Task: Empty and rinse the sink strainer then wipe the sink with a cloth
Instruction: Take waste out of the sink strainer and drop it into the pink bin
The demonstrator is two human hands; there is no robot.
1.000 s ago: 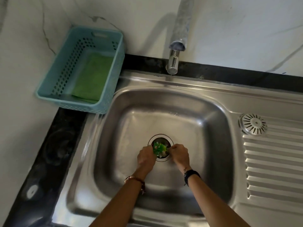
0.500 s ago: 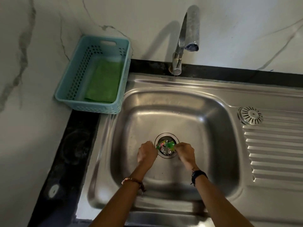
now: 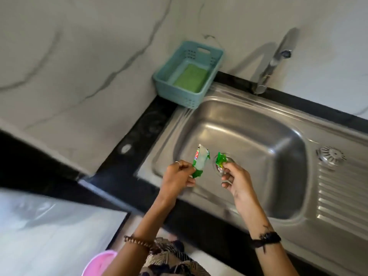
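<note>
Sink strainer [image 3: 223, 164] with green scraps held above basin by our right hand [image 3: 236, 179], grip curled round its edge. Left hand [image 3: 177, 177] pinches green-white wrapper [image 3: 200, 162] over sink [image 3: 258, 136] left rim. Green cloth [image 3: 190, 77] in teal basket [image 3: 214, 62] on desk corner.

cloth [image 3: 188, 77] in basket [image 3: 207, 89], basket left of tap [image 3: 266, 73], behind sink [image 3: 249, 136]

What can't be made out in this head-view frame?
- Strainer: mostly hidden by the right hand and green wrapper scrap; remaining contents unclear.
- Wrapper print in the left hand: too small, blurred.
- Pink tub: cut off by the bottom edge.
- Tap handle: motion-blurred.
</note>
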